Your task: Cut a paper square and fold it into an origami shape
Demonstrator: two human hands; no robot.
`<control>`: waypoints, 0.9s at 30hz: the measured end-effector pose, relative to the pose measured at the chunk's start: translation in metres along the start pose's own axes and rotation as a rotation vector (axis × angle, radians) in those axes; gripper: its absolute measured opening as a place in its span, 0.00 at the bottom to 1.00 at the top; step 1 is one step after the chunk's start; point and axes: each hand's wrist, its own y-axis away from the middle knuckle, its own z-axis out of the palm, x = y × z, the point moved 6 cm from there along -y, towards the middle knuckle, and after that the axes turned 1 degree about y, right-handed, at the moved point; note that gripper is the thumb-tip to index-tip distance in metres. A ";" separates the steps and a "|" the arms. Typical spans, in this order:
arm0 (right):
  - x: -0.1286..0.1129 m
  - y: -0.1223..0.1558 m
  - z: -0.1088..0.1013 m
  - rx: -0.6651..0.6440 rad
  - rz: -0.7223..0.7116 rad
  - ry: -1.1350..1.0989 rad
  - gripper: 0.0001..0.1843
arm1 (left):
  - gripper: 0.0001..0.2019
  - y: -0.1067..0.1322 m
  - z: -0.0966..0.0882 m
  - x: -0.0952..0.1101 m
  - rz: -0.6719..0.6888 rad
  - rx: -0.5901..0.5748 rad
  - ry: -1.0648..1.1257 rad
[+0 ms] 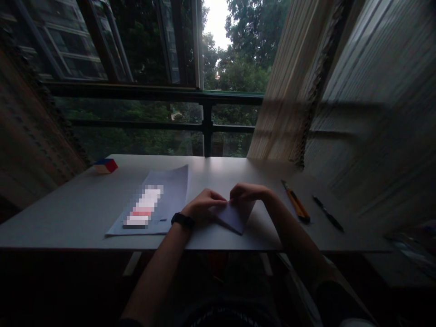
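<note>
A folded sheet of white paper (235, 219) lies near the front edge of the table, one corner pointing towards me. My left hand (204, 202), with a dark band on its wrist, pinches the paper's upper left part between thumb and fingers. From the other side my right hand (245, 192) grips the top edge, its fingers bent and close to the left fingertips. Both hands meet around the far edge of the paper. The exact folds under the fingers are hidden.
Left of my hands lie flat paper sheets (175, 190), partly blurred out. A colourful cube (106, 166) sits at the far left. On the right are a yellow utility knife (295, 202) and a dark pen (329, 213). The white table (68, 213) ends before a window with curtains.
</note>
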 end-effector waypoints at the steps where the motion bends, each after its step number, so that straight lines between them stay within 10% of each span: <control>1: -0.001 -0.001 0.001 0.001 -0.010 -0.008 0.14 | 0.16 0.000 0.000 0.000 0.006 -0.009 -0.017; 27: -0.016 0.007 0.004 -0.033 -0.118 0.011 0.10 | 0.12 0.008 0.015 0.005 -0.033 -0.139 0.045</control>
